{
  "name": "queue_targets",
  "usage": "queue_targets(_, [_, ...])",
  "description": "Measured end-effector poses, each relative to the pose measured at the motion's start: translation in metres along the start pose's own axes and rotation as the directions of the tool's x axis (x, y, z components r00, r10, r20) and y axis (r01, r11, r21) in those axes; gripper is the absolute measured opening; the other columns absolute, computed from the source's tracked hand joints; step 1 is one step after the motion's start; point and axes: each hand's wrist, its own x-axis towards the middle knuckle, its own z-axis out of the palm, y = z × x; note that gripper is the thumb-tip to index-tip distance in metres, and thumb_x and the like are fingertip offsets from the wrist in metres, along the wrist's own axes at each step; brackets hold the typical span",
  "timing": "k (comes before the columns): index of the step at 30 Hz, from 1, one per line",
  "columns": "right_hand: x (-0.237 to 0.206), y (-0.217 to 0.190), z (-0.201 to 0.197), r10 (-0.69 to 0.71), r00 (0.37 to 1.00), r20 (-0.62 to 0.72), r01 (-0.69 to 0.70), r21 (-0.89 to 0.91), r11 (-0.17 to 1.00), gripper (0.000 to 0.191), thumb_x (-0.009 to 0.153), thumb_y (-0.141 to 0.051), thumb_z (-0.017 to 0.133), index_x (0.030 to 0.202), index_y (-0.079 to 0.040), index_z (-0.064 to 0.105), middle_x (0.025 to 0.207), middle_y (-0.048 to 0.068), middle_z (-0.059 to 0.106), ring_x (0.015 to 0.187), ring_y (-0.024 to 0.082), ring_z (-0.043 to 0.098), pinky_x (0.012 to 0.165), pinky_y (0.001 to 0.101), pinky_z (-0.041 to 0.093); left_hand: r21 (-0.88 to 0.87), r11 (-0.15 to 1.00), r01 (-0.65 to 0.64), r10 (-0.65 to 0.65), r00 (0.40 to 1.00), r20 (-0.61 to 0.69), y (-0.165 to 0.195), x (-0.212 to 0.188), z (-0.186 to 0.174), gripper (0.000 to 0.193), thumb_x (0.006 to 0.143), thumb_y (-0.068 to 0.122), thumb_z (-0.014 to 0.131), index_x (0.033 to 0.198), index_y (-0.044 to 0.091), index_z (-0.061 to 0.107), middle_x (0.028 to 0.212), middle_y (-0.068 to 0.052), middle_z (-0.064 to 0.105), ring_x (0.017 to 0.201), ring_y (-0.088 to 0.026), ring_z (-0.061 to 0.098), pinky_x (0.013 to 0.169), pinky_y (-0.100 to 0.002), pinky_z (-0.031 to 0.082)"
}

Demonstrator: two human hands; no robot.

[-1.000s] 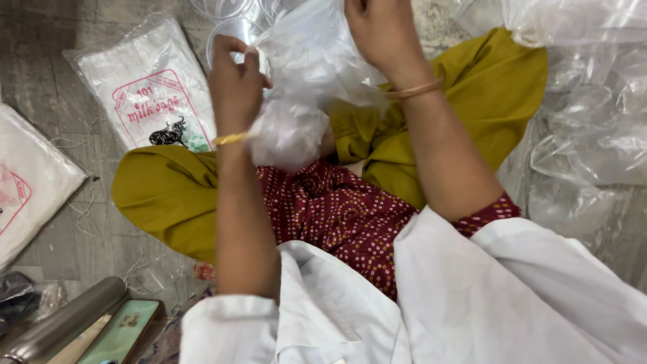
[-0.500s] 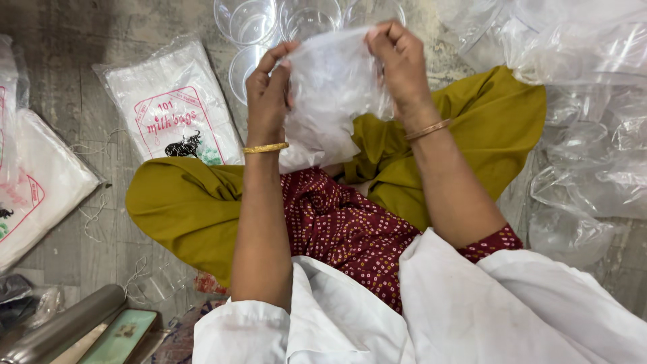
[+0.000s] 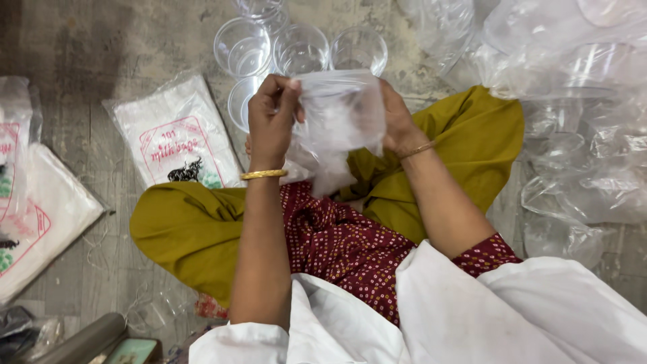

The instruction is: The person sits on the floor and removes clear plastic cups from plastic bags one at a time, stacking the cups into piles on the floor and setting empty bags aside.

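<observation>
**Both hands grip a clear plastic bag above the lap**

In the upper middle of the frame, a thin, see-through plastic bag (image 3: 340,118) hangs between the person's two hands, crumpled and sagging toward the lap. The left hand (image 3: 273,118) pinches the bag's upper left edge, fingers curled tight around the film, a gold bangle (image 3: 264,174) circling the wrist below. The right hand (image 3: 397,125) clasps the bag's right side from behind, partly hidden by the plastic; a thin bangle (image 3: 416,150) sits on that wrist too. Both hands are closed on the bag, held close together.

Just beyond the bag, at the top centre of the frame, a cluster of clear round plastic cups (image 3: 300,48) stands upright on the grey stone floor (image 3: 87,61), touching one another. To the left of the hands lies a flat white plastic packet with red print (image 3: 176,135), and another similar packet (image 3: 40,216) lies at the far left edge. A heap of transparent plastic wrapping (image 3: 579,121) fills the right side of the frame. Mustard-yellow cloth (image 3: 189,229) and maroon dotted fabric (image 3: 337,243) cover the lap in the centre, with white sleeves (image 3: 472,317) at the bottom.
</observation>
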Motion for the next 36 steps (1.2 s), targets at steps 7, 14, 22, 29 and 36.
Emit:
queue_targets(7, [-0.048,-0.073,0.057,0.281,0.95,0.138,-0.312,0.506,0.804,0.084,0.093,-0.049,0.072,0.153,0.0,0.041,0.143,0.021,0.059,0.127,0.032,0.061,0.111,0.047,0.049,0.443,0.896,0.018,-0.11,0.977,0.183,0.03,0.018,0.056,0.022,0.099,0.025,0.071,0.096,0.004,0.073,0.07,-0.004,0.064,0.062,-0.008,0.055,0.058,-0.026,0.044])
queue_targets(14, [-0.118,-0.173,-0.006,0.193,0.977,-0.094,-0.215,-0.412,0.885,0.064,0.101,-0.044,0.062,0.143,0.004,0.06,0.127,0.019,0.074,0.1,0.028,0.07,0.082,0.0444,0.06,0.519,0.843,-0.14,-0.157,0.86,0.486,-0.002,0.018,0.065,0.032,0.091,0.035,0.073,0.101,0.006,0.073,0.086,-0.006,0.075,0.076,-0.016,0.068,0.07,-0.032,0.053])
queue_targets(22, [-0.257,-0.336,-0.128,-0.038,0.497,-0.867,-0.868,-0.497,-0.027,0.051,0.103,-0.046,0.057,0.128,-0.003,0.068,0.116,0.015,0.071,0.094,0.027,0.069,0.084,0.0415,0.056,0.836,0.53,0.144,-0.553,0.806,0.212,-0.027,0.036,0.021,0.032,0.087,0.042,0.073,0.094,0.011,0.07,0.074,-0.007,0.078,0.07,-0.02,0.076,0.068,-0.036,0.056])
queue_targets(29, [-0.175,-0.392,-0.169,-0.351,0.585,-0.732,-0.811,-0.522,-0.263,0.05,0.101,-0.042,0.063,0.136,-0.007,0.068,0.122,0.022,0.069,0.091,0.037,0.069,0.083,0.047,0.054,0.824,0.53,0.199,-0.51,0.851,0.122,-0.04,0.048,0.034,0.028,0.084,0.034,0.076,0.082,0.008,0.068,0.064,-0.007,0.074,0.06,-0.019,0.073,0.061,-0.035,0.053])
queue_targets(36, [0.088,-0.417,-0.307,-0.28,0.946,-0.16,-0.259,-0.895,-0.364,0.052,0.1,-0.047,0.067,0.135,-0.009,0.07,0.123,0.024,0.07,0.115,0.043,0.063,0.099,0.0509,0.05,0.756,0.575,0.312,-0.561,0.823,0.088,-0.074,0.066,0.026,0.028,0.081,0.029,0.079,0.073,0.006,0.065,0.057,-0.004,0.073,0.052,-0.012,0.073,0.055,-0.03,0.053])
